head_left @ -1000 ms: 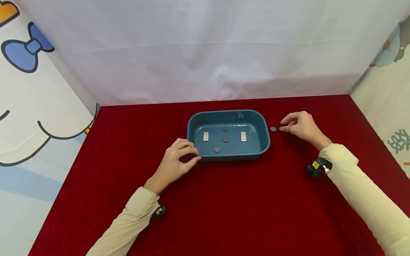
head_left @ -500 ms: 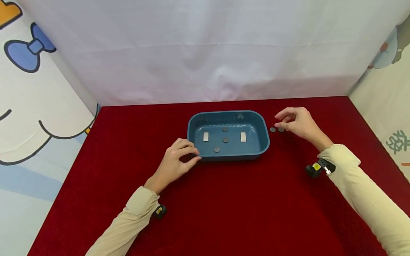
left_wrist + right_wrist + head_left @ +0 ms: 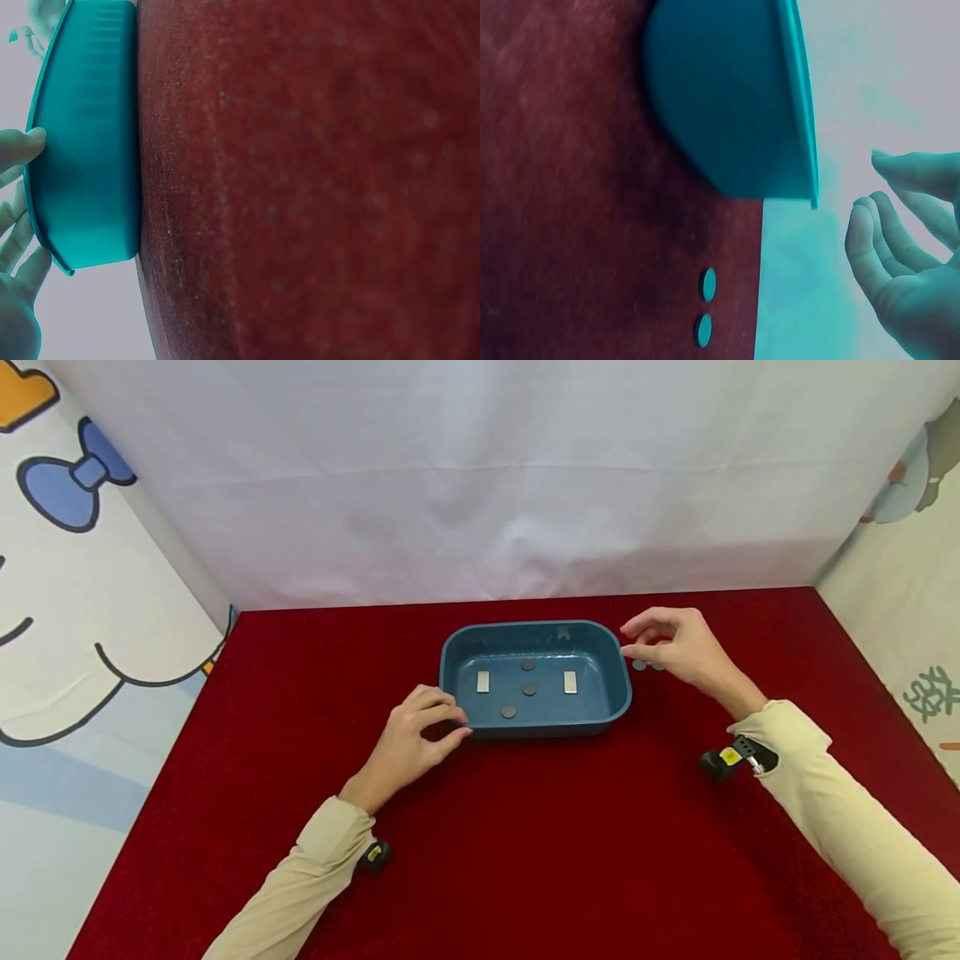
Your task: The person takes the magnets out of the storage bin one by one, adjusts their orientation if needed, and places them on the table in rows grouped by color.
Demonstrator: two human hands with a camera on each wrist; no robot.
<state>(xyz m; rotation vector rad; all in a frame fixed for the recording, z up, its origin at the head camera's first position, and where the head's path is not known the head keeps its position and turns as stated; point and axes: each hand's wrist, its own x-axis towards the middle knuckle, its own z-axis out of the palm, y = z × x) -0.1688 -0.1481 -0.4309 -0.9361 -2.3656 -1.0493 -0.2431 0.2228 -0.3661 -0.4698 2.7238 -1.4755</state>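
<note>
A blue plastic tray (image 3: 534,728) stands on the red cloth with several small flat pieces inside. My left hand (image 3: 408,735) grips its near left corner, thumb outside and fingers over the rim; the left wrist view shows the thumb (image 3: 22,146) against the rim. Inside lie three grey coin-like discs, including a middle disc (image 3: 529,689), and two silver rectangular plates, a left plate (image 3: 483,682) and a right plate (image 3: 570,682). My right hand (image 3: 678,647) hovers by the right rim, thumb and fingers apart. Below it, two discs lie on the cloth, one disc (image 3: 708,284) nearer the tray.
Red cloth (image 3: 525,843) covers the table around the tray. A white curtain (image 3: 480,485) hangs behind it, and cartoon-printed sheets (image 3: 82,585) rise at the sides. Black camera bands (image 3: 731,756) sit at both wrists.
My right hand has lifted from the farther disc beside the tray and moved left to the tray's right rim. Both discs stay on the cloth. My left hand keeps its grip on the corner.
</note>
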